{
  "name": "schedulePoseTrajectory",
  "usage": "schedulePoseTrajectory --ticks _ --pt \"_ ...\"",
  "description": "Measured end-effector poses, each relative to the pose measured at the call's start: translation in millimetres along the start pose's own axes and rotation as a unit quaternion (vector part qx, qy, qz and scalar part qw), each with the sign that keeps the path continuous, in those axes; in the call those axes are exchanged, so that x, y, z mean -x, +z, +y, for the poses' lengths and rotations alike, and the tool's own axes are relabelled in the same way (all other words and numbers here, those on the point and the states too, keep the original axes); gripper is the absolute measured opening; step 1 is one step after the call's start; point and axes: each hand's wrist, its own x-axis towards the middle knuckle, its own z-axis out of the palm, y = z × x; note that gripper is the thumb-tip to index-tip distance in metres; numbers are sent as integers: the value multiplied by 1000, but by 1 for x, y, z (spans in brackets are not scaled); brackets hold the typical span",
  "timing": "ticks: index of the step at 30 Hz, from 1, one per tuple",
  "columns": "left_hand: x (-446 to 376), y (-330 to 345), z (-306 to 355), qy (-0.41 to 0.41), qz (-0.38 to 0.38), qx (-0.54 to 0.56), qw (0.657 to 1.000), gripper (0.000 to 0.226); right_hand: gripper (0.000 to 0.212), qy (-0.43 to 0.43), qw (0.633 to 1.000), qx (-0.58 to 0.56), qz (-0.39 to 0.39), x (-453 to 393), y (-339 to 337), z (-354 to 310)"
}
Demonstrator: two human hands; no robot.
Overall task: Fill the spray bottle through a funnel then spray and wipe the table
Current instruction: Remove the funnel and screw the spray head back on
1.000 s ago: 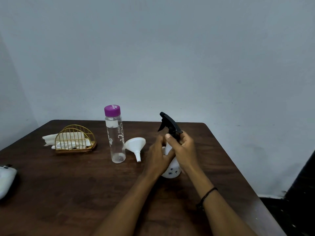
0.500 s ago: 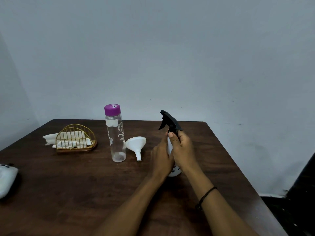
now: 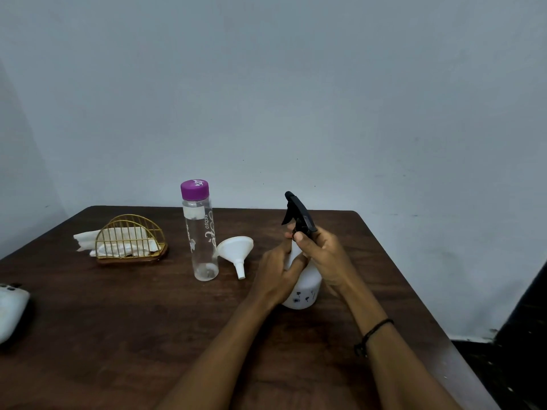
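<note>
Toward the tabletop's (image 3: 118,321) right edge, the left hand (image 3: 276,279) grips the white spray bottle (image 3: 305,291), set back down, while the right hand (image 3: 325,258) keeps twisting its black trigger head (image 3: 299,214) free, filling still ahead.

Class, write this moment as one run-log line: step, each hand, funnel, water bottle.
step: opening spray bottle | left hand: holds body | right hand: grips black sprayer top | funnel: lying unused | water bottle: capped
</note>
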Motion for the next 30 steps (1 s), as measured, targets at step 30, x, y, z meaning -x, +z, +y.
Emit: schedulePoseTrajectory --ticks 30 --pt "-5 3 13 -43 51 167 984 17 49 -10 998 27 64 0 18 -1"
